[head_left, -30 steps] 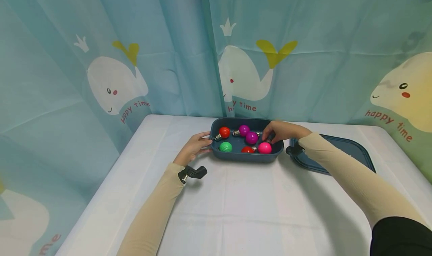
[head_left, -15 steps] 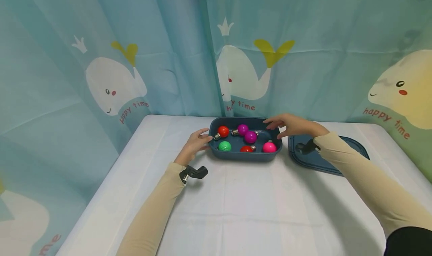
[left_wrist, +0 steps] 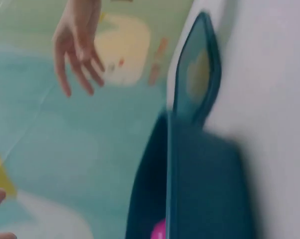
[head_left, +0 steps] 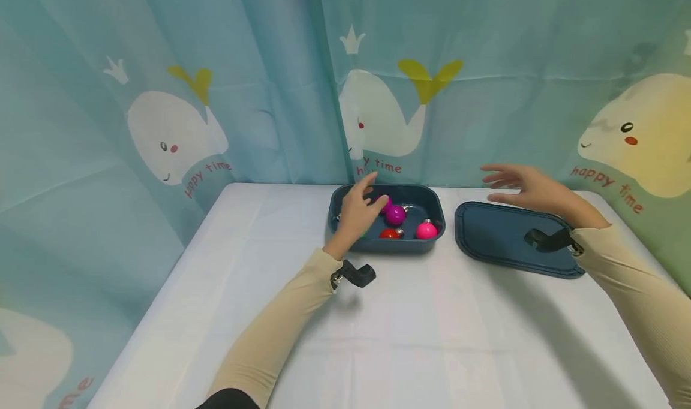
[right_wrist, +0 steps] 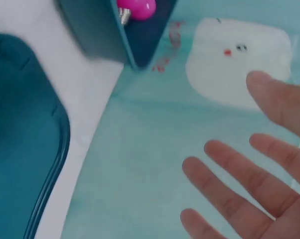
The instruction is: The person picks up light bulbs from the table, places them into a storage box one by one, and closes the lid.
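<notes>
A dark blue plastic box (head_left: 402,246) holds several small colored light bulbs with screw bases. A pink bulb (head_left: 426,231), a purple bulb (head_left: 396,214) and a red bulb (head_left: 390,234) show in the head view; others lie partly behind my left hand. That left hand (head_left: 355,212) is over the box's left part, fingers loosely spread and holding nothing. To the right, my right hand (head_left: 531,188) hovers above a dark blue lid (head_left: 496,235), its fingers spread and bare. The right wrist view shows its open palm (right_wrist: 259,189) away from the box.
A white cloth covers the table (head_left: 410,325). Right behind its far edge hangs a pale blue curtain (head_left: 281,127) printed with whales. The lid lies flat to the right of the box, with a narrow gap between them.
My right hand let go of a pink bulb inside the box, then drew back rightward over the lid. My left hand left the box's left edge and moved right, over the box.
</notes>
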Action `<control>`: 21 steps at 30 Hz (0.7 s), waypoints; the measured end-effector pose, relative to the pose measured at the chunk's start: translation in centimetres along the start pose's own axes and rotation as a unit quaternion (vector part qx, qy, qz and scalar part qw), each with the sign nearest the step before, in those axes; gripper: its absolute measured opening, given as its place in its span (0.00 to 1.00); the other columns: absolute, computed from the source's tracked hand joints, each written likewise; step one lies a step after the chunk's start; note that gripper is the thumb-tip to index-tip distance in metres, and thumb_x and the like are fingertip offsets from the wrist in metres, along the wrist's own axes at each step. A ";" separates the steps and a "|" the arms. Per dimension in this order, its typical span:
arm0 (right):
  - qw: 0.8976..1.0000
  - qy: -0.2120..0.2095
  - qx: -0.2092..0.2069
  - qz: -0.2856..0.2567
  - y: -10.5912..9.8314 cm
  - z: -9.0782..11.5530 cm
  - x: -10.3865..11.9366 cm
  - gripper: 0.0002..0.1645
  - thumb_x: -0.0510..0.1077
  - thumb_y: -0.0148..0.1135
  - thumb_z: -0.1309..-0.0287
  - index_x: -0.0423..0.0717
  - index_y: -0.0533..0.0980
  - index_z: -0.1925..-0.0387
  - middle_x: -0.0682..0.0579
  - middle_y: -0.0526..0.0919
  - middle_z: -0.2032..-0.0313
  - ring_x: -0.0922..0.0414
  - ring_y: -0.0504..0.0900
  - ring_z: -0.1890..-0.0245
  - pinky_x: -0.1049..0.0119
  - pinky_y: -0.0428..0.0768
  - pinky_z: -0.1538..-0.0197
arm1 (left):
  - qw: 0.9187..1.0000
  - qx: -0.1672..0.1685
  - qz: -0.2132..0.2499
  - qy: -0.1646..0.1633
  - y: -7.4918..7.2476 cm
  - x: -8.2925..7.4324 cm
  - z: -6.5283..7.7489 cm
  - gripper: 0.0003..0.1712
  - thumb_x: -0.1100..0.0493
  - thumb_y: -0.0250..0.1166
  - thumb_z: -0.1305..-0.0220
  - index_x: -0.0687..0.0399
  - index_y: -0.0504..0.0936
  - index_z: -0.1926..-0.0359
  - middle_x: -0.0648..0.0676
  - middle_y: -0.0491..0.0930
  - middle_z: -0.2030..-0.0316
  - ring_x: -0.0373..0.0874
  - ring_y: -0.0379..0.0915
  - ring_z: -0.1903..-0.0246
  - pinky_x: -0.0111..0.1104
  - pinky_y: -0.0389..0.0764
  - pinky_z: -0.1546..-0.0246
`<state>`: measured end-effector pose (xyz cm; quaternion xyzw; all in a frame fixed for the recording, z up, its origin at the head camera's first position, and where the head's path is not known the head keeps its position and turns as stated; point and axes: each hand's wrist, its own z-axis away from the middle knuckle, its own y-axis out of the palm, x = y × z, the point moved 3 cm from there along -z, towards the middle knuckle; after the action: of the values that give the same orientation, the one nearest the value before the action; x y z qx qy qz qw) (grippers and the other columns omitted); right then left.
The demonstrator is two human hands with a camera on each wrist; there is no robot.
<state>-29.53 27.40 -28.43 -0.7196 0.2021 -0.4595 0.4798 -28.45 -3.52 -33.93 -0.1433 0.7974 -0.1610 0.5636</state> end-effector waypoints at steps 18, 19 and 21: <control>0.979 0.161 -0.125 0.009 -1.2 9.7 -9.1 0.34 0.44 0.63 0.42 0.28 0.65 0.41 0.24 0.75 0.51 0.92 0.59 0.69 0.90 0.66 0.72 | 0.993 0.103 -0.059 0.023 15.1 -3.8 1.3 0.32 0.57 0.62 0.38 0.51 0.66 0.34 0.54 0.71 0.38 0.46 0.69 0.40 0.33 0.74 0.41; 0.977 0.169 -0.127 0.006 -1.0 10.1 -9.6 0.34 0.45 0.63 0.42 0.28 0.65 0.41 0.24 0.75 0.51 0.92 0.59 0.69 0.89 0.66 0.72 | 0.992 0.107 -0.064 0.015 15.6 -3.7 1.4 0.32 0.56 0.62 0.38 0.51 0.65 0.33 0.54 0.70 0.38 0.46 0.68 0.39 0.33 0.72 0.39; 0.973 0.186 -0.134 0.001 -0.4 10.9 -10.6 0.34 0.47 0.62 0.41 0.27 0.65 0.41 0.23 0.74 0.50 0.92 0.60 0.70 0.88 0.67 0.73 | 0.991 0.113 -0.072 -0.001 16.5 -3.6 1.4 0.32 0.56 0.62 0.38 0.50 0.65 0.33 0.53 0.70 0.37 0.45 0.66 0.37 0.33 0.71 0.37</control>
<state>-25.54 40.80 -34.35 -0.6791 0.3483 -0.5534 0.3336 -26.70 12.75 -38.21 -0.1363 0.7614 -0.2901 0.5635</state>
